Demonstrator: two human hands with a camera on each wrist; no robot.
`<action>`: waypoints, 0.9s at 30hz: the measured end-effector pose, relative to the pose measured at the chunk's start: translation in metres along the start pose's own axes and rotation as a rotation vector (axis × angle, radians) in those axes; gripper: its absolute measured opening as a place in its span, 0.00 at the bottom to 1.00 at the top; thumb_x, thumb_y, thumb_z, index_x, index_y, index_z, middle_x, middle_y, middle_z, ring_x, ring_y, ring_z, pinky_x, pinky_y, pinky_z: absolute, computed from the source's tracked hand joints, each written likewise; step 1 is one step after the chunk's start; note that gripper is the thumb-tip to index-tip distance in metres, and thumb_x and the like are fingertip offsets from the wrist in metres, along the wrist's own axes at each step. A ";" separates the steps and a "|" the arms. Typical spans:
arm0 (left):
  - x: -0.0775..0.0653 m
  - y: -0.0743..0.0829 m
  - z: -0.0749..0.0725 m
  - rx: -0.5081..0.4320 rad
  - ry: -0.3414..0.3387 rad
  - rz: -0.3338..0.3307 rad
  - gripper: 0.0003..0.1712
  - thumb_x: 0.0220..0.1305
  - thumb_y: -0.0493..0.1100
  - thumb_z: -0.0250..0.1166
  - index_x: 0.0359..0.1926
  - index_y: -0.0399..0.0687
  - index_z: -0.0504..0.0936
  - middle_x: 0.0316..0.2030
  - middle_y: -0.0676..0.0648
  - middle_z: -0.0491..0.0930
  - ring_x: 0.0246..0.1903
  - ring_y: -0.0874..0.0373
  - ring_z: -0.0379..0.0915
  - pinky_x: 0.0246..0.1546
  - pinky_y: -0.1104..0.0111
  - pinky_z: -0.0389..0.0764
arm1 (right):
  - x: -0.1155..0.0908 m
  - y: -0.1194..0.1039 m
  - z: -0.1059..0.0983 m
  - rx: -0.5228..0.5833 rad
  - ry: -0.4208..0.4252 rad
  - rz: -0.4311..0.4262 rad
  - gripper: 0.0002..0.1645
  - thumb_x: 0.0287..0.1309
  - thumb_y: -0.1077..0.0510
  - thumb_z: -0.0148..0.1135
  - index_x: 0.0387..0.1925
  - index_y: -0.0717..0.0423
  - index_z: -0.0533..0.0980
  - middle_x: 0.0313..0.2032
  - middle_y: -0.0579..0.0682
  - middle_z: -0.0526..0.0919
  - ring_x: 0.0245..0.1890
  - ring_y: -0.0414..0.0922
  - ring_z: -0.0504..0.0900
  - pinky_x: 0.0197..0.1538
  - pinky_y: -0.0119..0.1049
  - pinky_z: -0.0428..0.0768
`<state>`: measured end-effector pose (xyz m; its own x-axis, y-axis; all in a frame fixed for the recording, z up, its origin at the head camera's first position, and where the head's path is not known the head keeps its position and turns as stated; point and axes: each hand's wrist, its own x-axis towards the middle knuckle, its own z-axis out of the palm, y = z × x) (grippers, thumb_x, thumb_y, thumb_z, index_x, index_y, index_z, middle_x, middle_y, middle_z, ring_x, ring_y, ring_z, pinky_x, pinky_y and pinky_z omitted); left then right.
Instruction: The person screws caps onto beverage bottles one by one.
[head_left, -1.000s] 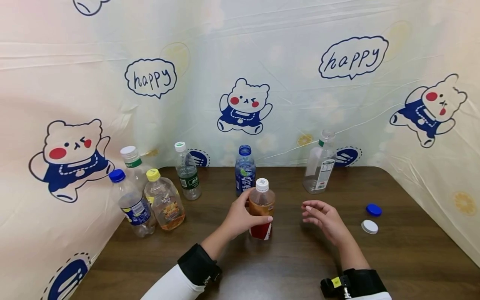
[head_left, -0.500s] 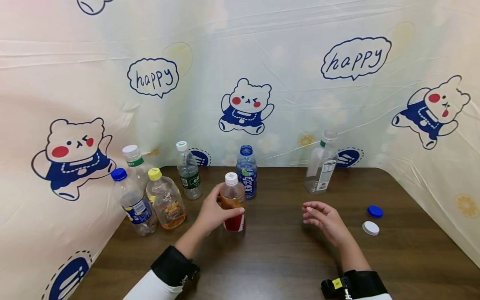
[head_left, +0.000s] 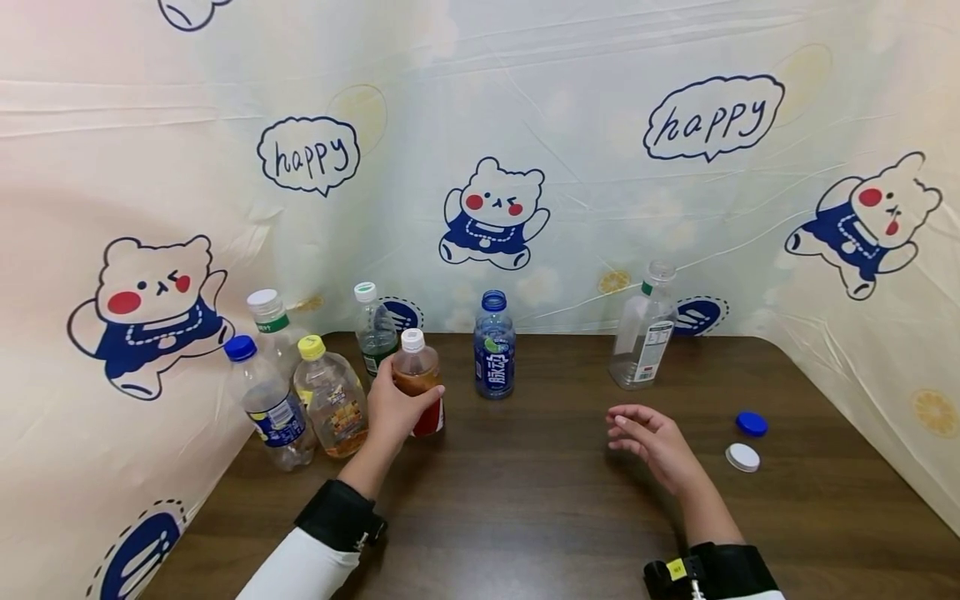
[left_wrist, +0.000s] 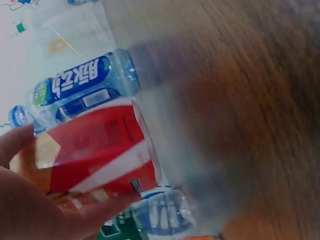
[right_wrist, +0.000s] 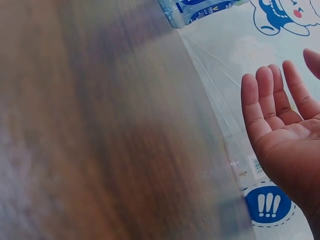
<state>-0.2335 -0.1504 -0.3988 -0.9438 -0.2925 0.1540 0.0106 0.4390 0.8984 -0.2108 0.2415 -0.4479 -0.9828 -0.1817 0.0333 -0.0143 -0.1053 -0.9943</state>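
Note:
My left hand (head_left: 393,410) grips a white-capped bottle (head_left: 417,375) with an orange and red label, thumb on its near side. In the left wrist view the red label (left_wrist: 100,145) shows between thumb and fingers. Just behind it stands a green-labelled bottle (head_left: 375,329) with a white cap, partly covered. Left of the hand is a yellow-capped bottle (head_left: 332,400) with some amber liquid at its bottom. My right hand (head_left: 652,442) hovers over the right of the table with relaxed fingers and holds nothing; the right wrist view shows its bare palm (right_wrist: 295,145).
A capless blue bottle (head_left: 494,350) stands mid-table, and a capless clear bottle (head_left: 643,333) at the back right. A blue cap (head_left: 752,423) and a white cap (head_left: 742,457) lie at right. At far left are a blue-capped bottle (head_left: 273,417) and a white-capped one (head_left: 272,329).
My left hand has carried the red-labelled bottle leftward and a little back, from before the blue bottle to beside the green-labelled one. My right hand has stayed in place.

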 end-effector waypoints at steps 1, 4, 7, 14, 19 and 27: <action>0.002 -0.001 0.001 0.000 0.021 -0.003 0.50 0.50 0.47 0.78 0.69 0.46 0.60 0.63 0.39 0.68 0.62 0.40 0.65 0.60 0.43 0.66 | 0.000 0.000 0.000 0.002 -0.002 0.000 0.13 0.70 0.58 0.56 0.49 0.62 0.76 0.42 0.48 0.82 0.41 0.45 0.82 0.47 0.38 0.82; 0.007 -0.004 0.003 0.006 0.082 -0.017 0.49 0.50 0.47 0.78 0.68 0.43 0.60 0.63 0.37 0.68 0.62 0.39 0.64 0.61 0.43 0.65 | 0.000 0.001 0.000 0.008 -0.008 -0.011 0.13 0.70 0.58 0.56 0.49 0.62 0.76 0.44 0.51 0.82 0.41 0.45 0.82 0.47 0.39 0.82; 0.011 -0.006 0.005 0.006 0.134 -0.032 0.49 0.50 0.47 0.77 0.68 0.42 0.59 0.63 0.36 0.67 0.62 0.39 0.64 0.62 0.42 0.64 | -0.001 0.001 -0.001 0.012 -0.013 -0.014 0.12 0.70 0.59 0.55 0.49 0.61 0.77 0.46 0.55 0.81 0.41 0.45 0.82 0.47 0.39 0.82; 0.020 -0.010 0.011 -0.002 0.209 -0.052 0.48 0.52 0.46 0.76 0.68 0.44 0.58 0.63 0.36 0.65 0.63 0.39 0.61 0.63 0.42 0.62 | -0.002 0.000 0.000 0.017 -0.017 -0.026 0.11 0.70 0.59 0.55 0.48 0.61 0.77 0.45 0.55 0.82 0.40 0.44 0.82 0.46 0.39 0.82; 0.026 -0.015 0.016 0.009 0.237 -0.076 0.50 0.51 0.46 0.77 0.68 0.43 0.58 0.63 0.34 0.64 0.64 0.39 0.60 0.64 0.42 0.60 | -0.004 0.000 0.001 0.006 -0.021 -0.033 0.16 0.70 0.60 0.54 0.51 0.70 0.74 0.44 0.53 0.82 0.40 0.44 0.82 0.46 0.38 0.82; 0.035 -0.019 0.019 0.006 0.270 -0.099 0.51 0.50 0.46 0.77 0.69 0.43 0.57 0.63 0.33 0.63 0.65 0.39 0.58 0.66 0.44 0.58 | -0.004 -0.001 0.000 -0.029 -0.014 -0.016 0.18 0.70 0.59 0.55 0.52 0.71 0.72 0.45 0.54 0.82 0.40 0.44 0.81 0.46 0.39 0.82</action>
<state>-0.2735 -0.1528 -0.4189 -0.8178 -0.5498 0.1702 -0.0802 0.4018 0.9122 -0.2072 0.2423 -0.4467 -0.9797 -0.1941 0.0506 -0.0355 -0.0804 -0.9961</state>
